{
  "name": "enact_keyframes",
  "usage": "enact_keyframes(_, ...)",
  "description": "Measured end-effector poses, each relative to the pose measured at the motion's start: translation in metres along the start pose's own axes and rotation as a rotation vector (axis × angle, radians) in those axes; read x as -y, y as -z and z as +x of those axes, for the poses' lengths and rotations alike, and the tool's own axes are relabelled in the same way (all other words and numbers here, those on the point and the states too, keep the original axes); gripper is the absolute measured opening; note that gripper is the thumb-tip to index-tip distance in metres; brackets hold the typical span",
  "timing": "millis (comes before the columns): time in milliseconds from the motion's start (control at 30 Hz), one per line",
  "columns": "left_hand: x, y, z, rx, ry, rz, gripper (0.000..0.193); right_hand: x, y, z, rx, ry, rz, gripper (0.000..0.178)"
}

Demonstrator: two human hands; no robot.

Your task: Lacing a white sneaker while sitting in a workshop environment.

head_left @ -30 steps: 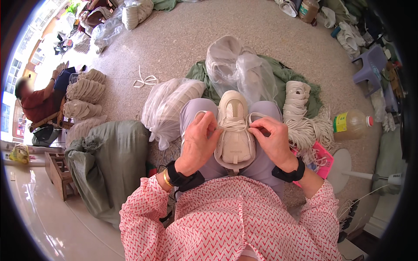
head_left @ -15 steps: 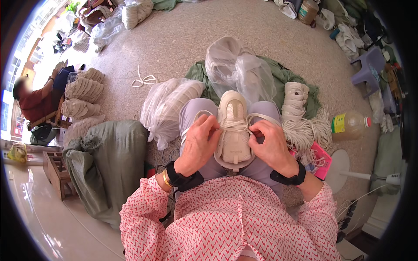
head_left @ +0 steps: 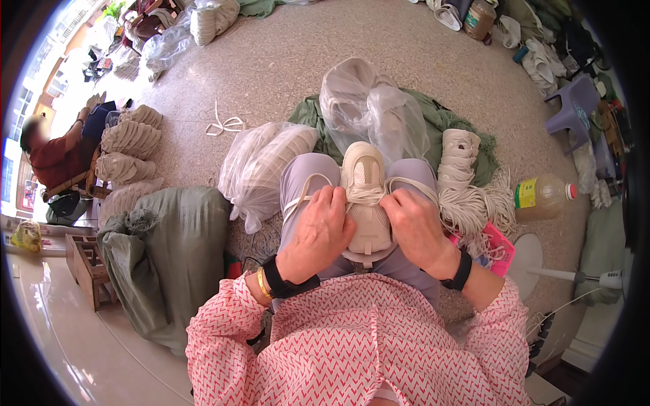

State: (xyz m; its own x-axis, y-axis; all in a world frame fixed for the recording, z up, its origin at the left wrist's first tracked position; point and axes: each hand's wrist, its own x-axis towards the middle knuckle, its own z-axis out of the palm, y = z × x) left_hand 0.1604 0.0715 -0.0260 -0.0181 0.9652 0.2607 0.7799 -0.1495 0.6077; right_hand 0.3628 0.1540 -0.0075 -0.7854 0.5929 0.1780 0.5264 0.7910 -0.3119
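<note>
A cream shoe upper point(head_left: 369, 233) rests between my knees, toe pointing away from me and tongue toward me. White shoelace point(head_left: 364, 196) crosses its middle, and loose lengths loop over both lavender-trousered knees. My left hand point(head_left: 318, 227) is closed at the left edge of the lacing, fingertips pinched on the lace. On the other edge, my right hand point(head_left: 418, 229) pinches the lace with thumb and forefinger close to the eyelets. Both hands touch the upper's sides, and the eyelets under my fingers are hidden.
Clear plastic bags of shoe uppers point(head_left: 267, 166) lie beyond my knees on green cloth. Right of me are stacked uppers point(head_left: 459, 155), bundled laces point(head_left: 474, 206), a pink basket point(head_left: 500, 249) and a large bottle point(head_left: 545, 193). A green sack point(head_left: 176, 250) stands left; another person point(head_left: 61, 155) sits farther off.
Both hands have come inward over the upper and closer together at the lacing. The left hand has shifted right, now covering the upper's left side.
</note>
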Motion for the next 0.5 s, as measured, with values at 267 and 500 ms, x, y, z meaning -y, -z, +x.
enact_keyframes(267, 0.001, 0.0, -0.003, -0.023, 0.002, -0.02, 0.018, 0.016, 0.0, 0.004, -0.03, -0.085, 0.462, 0.012)
enact_keyframes(500, 0.002, 0.0, -0.002, 0.002, 0.03, -0.12, 0.018, 0.02, -0.019, 0.019, -0.051, -0.071, 0.47, 0.009)
